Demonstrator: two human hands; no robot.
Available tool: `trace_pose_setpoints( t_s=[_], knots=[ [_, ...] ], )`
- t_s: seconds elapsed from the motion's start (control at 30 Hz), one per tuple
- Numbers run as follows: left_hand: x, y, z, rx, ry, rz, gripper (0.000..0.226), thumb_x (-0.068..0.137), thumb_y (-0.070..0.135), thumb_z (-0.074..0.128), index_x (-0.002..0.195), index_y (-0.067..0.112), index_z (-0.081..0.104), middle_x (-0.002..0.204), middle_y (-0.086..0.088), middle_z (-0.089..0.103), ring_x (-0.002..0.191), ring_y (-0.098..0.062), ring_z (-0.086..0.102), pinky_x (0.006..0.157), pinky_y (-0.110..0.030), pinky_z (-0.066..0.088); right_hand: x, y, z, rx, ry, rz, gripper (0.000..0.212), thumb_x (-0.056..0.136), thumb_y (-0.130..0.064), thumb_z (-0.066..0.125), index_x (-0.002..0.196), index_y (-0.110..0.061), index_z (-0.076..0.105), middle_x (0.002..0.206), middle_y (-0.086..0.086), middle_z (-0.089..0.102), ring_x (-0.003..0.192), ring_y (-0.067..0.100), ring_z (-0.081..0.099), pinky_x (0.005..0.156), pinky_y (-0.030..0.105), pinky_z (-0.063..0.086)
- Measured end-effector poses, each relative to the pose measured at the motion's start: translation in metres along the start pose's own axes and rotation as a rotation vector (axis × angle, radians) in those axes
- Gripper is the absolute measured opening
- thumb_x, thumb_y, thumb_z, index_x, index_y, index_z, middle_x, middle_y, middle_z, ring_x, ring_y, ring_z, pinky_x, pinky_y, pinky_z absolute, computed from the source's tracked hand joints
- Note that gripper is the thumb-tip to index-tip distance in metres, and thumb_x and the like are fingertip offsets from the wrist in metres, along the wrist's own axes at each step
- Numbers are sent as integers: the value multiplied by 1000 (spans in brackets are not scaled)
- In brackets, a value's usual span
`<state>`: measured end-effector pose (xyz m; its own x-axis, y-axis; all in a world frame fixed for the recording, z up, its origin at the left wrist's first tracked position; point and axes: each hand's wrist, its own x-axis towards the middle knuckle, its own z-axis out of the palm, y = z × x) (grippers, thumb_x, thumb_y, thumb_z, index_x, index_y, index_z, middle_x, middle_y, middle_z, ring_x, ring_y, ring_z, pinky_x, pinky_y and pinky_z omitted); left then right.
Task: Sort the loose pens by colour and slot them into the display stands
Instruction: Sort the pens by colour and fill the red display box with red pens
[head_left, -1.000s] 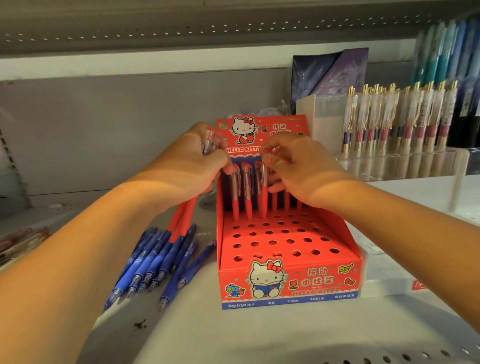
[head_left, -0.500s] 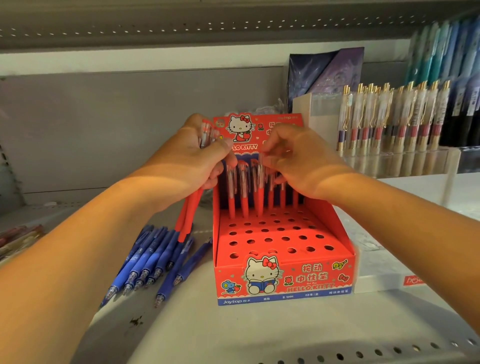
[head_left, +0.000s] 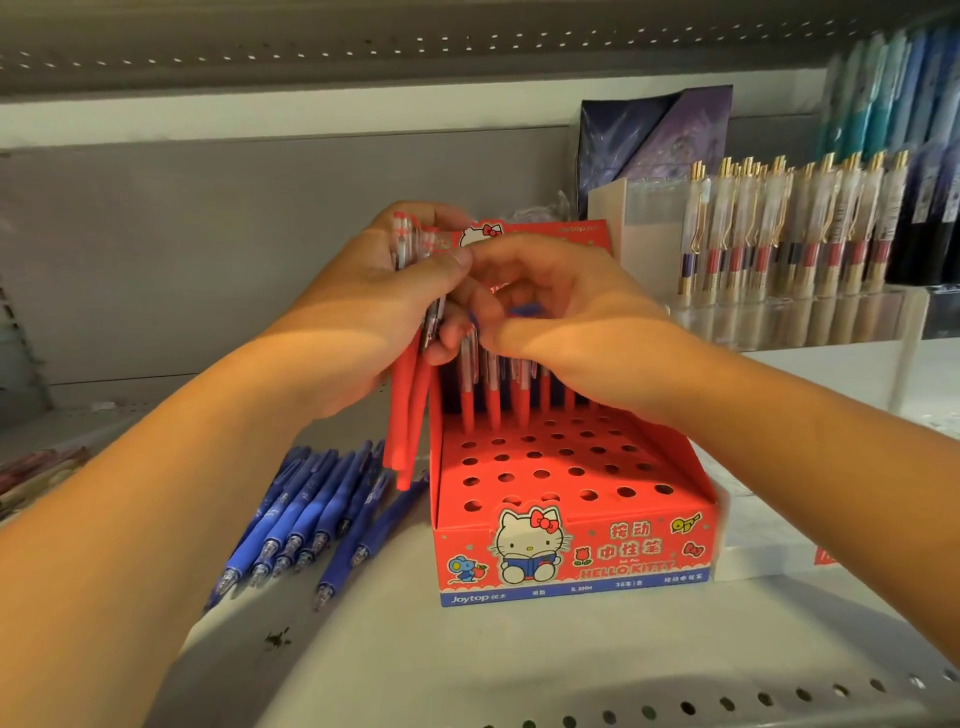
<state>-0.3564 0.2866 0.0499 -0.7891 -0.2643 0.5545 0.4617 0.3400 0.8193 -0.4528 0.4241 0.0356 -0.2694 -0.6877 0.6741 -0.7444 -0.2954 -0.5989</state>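
Feeding red pens (head_left: 408, 415) into stand (head_left: 693, 467): gripped bundle in left hand (head_left: 374, 312) just beside stand's left wall, curled right hand (head_left: 571, 332) fingers at bundle top, hold unclear. Best pulled singly, tip down, into next free hole. Kept blue pens (head_left: 301, 509) flat on shelf (head_left: 467, 649).

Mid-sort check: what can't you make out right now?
Head view: back-row slots of the red display stand, right side, hidden by the right hand; standing pens uncountable.
Head view: the blue bit between the right hand's fingers; too little shows to name it.
Head view: count of red pens gripped in the left hand; fingers cover them.
Head view: blue pens on the shelf, partly behind the left forearm.
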Motion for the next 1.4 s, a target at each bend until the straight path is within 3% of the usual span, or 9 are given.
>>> trace_pose_setpoints(
  t_s=[0.17, 0.33, 0.47, 0.6, 0.73, 0.83, 1.0, 1.17, 1.4],
  knots=[
    [-5, -1, 6, -51, -61, -59, 26, 100, 12, 53, 126, 13, 54, 76, -14, 60, 48, -15, 47, 44, -24, 41, -1, 1, 6, 199, 32, 11, 29, 86, 1, 70, 109, -16, 65, 86, 4, 73, 77, 20, 74, 77, 31, 58],
    [-7, -1, 10, -62, -172, -91, 37, 88, 26, 57, 121, 12, 60, 77, -11, 62, 54, -17, 58, 48, -27, 50, 3, 4, 8, 95, 111, -6, 20, 82, 2, 74, 89, -16, 68, 68, -16, 70, 63, 8, 70, 66, 19, 53],
    [-4, 3, 5, -140, -96, -125, 23, 92, 22, 56, 110, 12, 64, 81, -10, 75, 75, -28, 75, 68, -40, 62, 6, 0, 1, 34, 167, 22, 22, 81, -5, 77, 85, -26, 70, 80, -18, 71, 77, -5, 67, 72, 10, 50],
    [-1, 3, 1, -48, 36, -139, 18, 99, 23, 53, 100, 13, 68, 90, -11, 77, 87, -29, 75, 73, -43, 62, 10, 3, -10, 170, 225, 128, 17, 86, -3, 71, 87, -19, 67, 91, 6, 76, 86, 18, 73, 82, 26, 58],
    [0, 3, -2, 91, 134, -108, 21, 102, 27, 50, 95, 15, 64, 85, -6, 77, 83, -24, 75, 69, -39, 62, 12, 0, -24, 261, 282, 206, 14, 89, -4, 68, 95, -14, 63, 86, 4, 77, 76, 18, 75, 62, 29, 61],
    [0, 4, -4, 95, 192, -107, 19, 103, 30, 50, 97, 14, 58, 61, 1, 66, 56, -20, 66, 56, -37, 60, 12, 0, -32, 84, 309, 176, 18, 89, -9, 70, 98, -22, 60, 77, -3, 75, 68, 16, 74, 54, 29, 60],
    [-2, 3, -2, 94, 110, -189, 22, 99, 33, 56, 83, 21, 48, 49, 6, 36, 39, -8, 25, 36, -14, 22, 12, 11, -33, -276, 309, 190, 19, 85, -18, 76, 92, -27, 60, 81, 0, 68, 66, 16, 71, 52, 30, 60],
    [-3, 6, -3, -73, 89, -298, 11, 88, 16, 36, 77, 16, 40, 52, -2, 37, 39, -11, 21, 37, -12, 18, 11, 13, -34, -521, 353, 128, 18, 86, -23, 75, 94, -25, 60, 82, -7, 65, 72, 14, 69, 65, 38, 61],
    [2, 1, -1, 15, 182, -157, 13, 97, 3, 41, 100, 13, 50, 54, 0, 54, 40, -12, 33, 38, -17, 22, 8, 10, -30, -605, 323, 153, 21, 89, -23, 72, 89, -32, 53, 89, -6, 66, 68, 9, 66, 63, 31, 60]
  ],
)
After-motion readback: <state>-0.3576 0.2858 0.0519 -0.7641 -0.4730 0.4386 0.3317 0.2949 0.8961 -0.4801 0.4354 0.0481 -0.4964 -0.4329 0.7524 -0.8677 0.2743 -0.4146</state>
